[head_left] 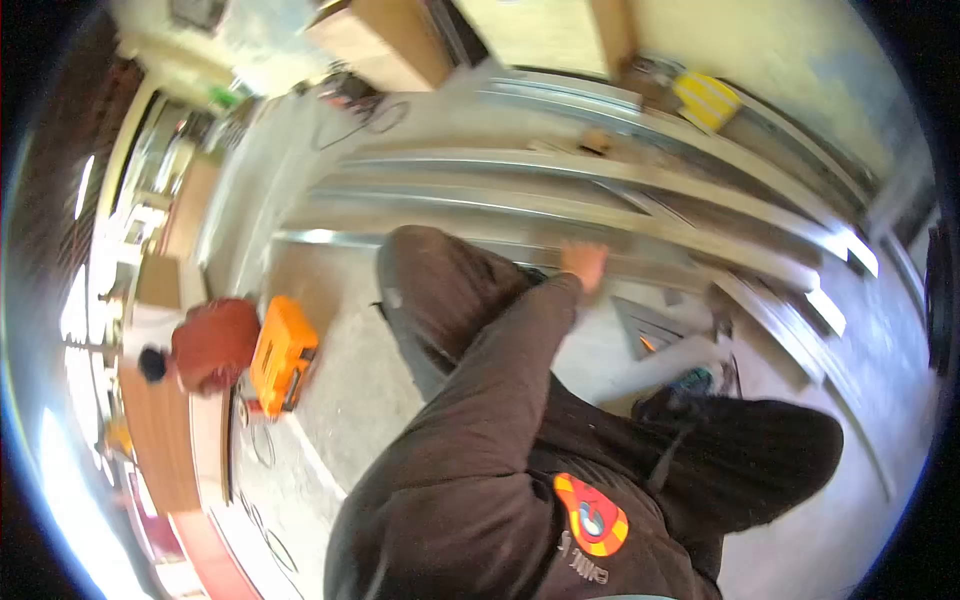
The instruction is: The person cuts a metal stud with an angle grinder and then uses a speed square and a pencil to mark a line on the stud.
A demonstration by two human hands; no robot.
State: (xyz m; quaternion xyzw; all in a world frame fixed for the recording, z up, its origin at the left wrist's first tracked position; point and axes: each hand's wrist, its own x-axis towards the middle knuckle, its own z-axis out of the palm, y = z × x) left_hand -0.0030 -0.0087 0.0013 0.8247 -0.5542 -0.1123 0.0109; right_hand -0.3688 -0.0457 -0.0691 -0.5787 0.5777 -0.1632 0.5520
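My left hand (583,264) reaches out past my bent left knee, at the end of a dark sleeve. It lies over the nearest long metal profile (330,237), overlapping it in this view. Motion blur smears the fingers, and I cannot tell whether they grip the profile. To the right of the hand, a dark triangular piece (645,326) with an orange mark lies on the floor, near my shoe (695,382). My right hand is out of sight.
More metal profiles (590,170) lie in rows ahead, with shorter ones (765,325) at the right. An orange case (285,355) stands at the left, beside a reddish-brown rounded thing (215,340). Cables (262,520) run over the floor. A yellow item (706,101) lies by the wall.
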